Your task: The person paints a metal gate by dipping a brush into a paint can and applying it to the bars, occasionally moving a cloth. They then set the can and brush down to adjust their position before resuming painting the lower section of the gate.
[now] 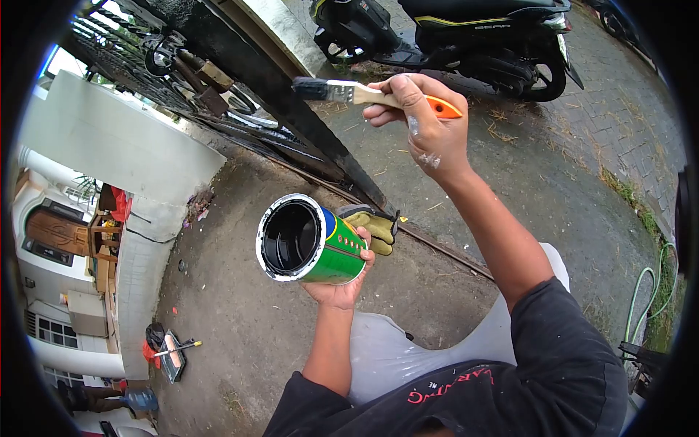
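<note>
My left hand point(341, 285) is wrapped round the lower side of a green paint can point(331, 256), tilted so its open mouth faces the camera. Glossy black paint lies inside, and black smears mark the silver rim. Higher up, my right hand point(429, 120) grips a paintbrush point(375, 96) by its wooden handle with an orange end. Black paint coats the bristles, which point left and overlap the edge of a dark metal gate point(306, 131) in this view. White paint spots show on the right hand.
A yellow-green glove point(380, 231) lies behind the can, near the gate's ground rail point(451, 255). Beyond the gate a black scooter point(480, 44) is parked. At lower left, a paint tray with a roller point(173, 351) rests on the concrete. A green hose point(641, 291) runs along the right.
</note>
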Demonstrator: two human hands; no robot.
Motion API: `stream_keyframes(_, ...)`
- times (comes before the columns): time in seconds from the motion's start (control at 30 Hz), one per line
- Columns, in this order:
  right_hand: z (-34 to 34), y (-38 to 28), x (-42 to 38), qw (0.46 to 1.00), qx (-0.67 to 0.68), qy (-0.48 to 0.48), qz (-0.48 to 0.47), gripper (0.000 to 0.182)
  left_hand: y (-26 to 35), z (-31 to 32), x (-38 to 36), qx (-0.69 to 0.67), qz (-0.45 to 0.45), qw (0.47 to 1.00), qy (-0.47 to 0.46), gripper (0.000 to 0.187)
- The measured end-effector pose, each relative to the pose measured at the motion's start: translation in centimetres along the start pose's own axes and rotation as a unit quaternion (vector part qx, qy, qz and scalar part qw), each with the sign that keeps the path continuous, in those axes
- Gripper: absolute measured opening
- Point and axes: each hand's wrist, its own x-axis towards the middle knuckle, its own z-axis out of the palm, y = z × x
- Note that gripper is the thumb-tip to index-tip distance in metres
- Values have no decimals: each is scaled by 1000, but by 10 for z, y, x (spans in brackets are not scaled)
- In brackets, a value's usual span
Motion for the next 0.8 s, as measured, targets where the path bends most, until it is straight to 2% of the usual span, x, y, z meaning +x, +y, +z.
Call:
stream_keyframes(0.07, 3, 5, -11, 998, 35, -31, 51, 26, 0, -2, -1, -2, 2, 1000, -3, 65)
stream_keyframes(0.2, -7, 17, -14, 997, 32, 52, 40, 26, 2, -2, 0, -2, -1, 1000, 4, 65)
stream_keyframes(0.23, -7, 12, -18, 995, 70, 48, 47, 25, 1, -2, -1, 13, 3, 1000, -2, 64)
stream_keyframes(0.33, -9, 34, -31, 997, -6, 42, 64, 27, -1, -2, -5, 41, 8, 999, -4, 63)
stream_keyframes(0.37, -14, 42, -32, 996, -62, 56, 37, 27, -1, -2, -5, 40, 8, 999, -1, 63)
stream_keyframes(0.5, -5, 10, -28, 987, 114, 69, 93, 26, 0, -2, -2, 37, 11, 999, 5, 63)
stream_keyframes(0.6, -3, 29, -29, 995, 4, 53, 83, 28, -2, -1, -3, 39, 6, 999, 2, 63)
stream_keyframes(0.73, -8, 17, -33, 994, 48, 74, 59, 29, -2, 0, 0, 36, 5, 999, 10, 63)
stream_keyframes(0.77, -3, 12, -34, 989, 88, 85, 80, 25, -2, 0, 0, 39, 3, 999, 5, 63)
stream_keyframes(0.8, -6, 20, -37, 992, 50, 87, 82, 25, -1, -1, -1, 40, 3, 999, 4, 63)
